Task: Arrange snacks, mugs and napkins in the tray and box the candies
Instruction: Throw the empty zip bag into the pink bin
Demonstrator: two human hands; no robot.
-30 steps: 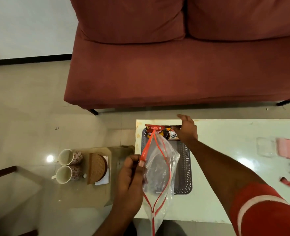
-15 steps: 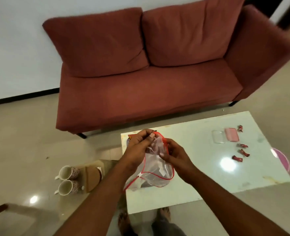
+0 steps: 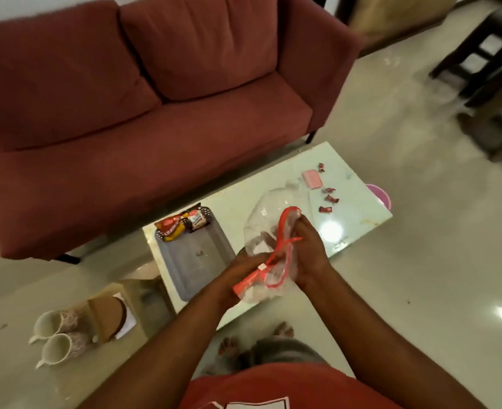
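Both hands hold a clear zip bag point(image 3: 269, 228) with a red seal above the white table point(image 3: 353, 219). My left hand point(image 3: 238, 278) grips its lower end by the red zipper. My right hand point(image 3: 307, 255) presses the bag's side. A grey mesh tray point(image 3: 190, 261) lies on the table's left end, with snack packets point(image 3: 181, 224) at its far end. Several red-wrapped candies point(image 3: 328, 199) lie at the table's right end beside a pink lid point(image 3: 312, 179). Two mugs point(image 3: 59, 335) stand on the lower glass surface at left, next to woven coasters point(image 3: 108, 315) lying on white napkins point(image 3: 127, 323).
A dark red sofa point(image 3: 143, 113) stands behind the table. A pink round object point(image 3: 381, 194) shows past the table's right edge. Dark wooden furniture point(image 3: 485, 60) stands at the far right. My bare feet point(image 3: 255, 338) are on the glossy floor under the table's near edge.
My right hand left the snack packets in the tray and came to the bag. Both hands now hold it, turned and folded, further right. My head has swung up and right.
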